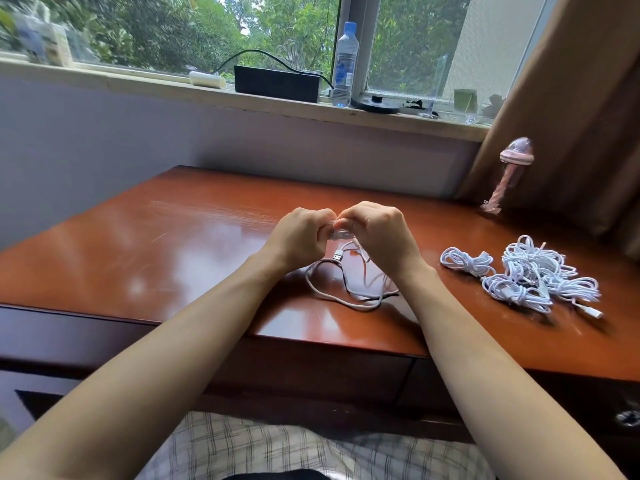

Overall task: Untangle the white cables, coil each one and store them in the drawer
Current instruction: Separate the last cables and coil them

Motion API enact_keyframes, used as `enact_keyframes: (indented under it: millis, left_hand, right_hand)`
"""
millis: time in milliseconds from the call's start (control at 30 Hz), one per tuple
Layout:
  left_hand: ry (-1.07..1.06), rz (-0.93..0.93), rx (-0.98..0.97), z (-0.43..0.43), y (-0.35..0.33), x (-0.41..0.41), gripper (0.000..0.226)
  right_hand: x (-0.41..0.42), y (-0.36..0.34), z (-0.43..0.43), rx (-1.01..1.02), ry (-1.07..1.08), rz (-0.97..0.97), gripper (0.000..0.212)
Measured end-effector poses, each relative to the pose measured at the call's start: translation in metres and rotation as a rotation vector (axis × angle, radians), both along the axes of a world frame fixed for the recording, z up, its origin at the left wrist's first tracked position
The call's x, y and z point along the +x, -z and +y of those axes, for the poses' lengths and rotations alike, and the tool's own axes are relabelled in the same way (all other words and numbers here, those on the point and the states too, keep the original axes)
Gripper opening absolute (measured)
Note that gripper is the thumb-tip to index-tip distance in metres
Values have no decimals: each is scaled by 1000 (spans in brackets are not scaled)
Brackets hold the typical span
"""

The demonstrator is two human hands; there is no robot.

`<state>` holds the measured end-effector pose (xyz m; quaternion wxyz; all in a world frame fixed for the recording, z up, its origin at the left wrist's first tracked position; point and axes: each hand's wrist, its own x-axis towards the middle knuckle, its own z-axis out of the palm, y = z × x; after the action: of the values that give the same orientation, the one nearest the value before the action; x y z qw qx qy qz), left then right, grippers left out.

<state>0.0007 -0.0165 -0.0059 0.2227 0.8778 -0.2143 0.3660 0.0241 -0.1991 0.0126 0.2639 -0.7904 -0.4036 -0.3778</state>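
One white cable [349, 289] lies in loose loops on the red-brown desk [173, 244], its USB plug [338, 256] pointing up just under my hands. My left hand [299, 233] and my right hand [381, 233] meet above it, fingers curled, both pinching a bunched part of that cable between them. To the right lies a pile of white cables [533, 275], some bundled, some tangled, untouched by either hand. A closed drawer front [311, 368] runs below the desk's front edge.
A pink bottle [505, 178] stands at the desk's back right by a brown curtain [571, 98]. On the windowsill sit a black box [277, 83], a water bottle [344, 64] and small items. A drawer knob [628, 418] shows at the lower right.
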Motion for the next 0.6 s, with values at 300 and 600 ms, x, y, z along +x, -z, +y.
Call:
enact_keyframes:
  millis: [300, 600]
  left_hand:
    - [82, -70, -38, -6, -6, -7, 16]
    - [197, -87, -102, -11, -8, -11, 14]
  right_hand:
    - [-1, -3, -2, 301, -19, 401, 15]
    - [-2, -3, -2, 580, -211, 797, 19]
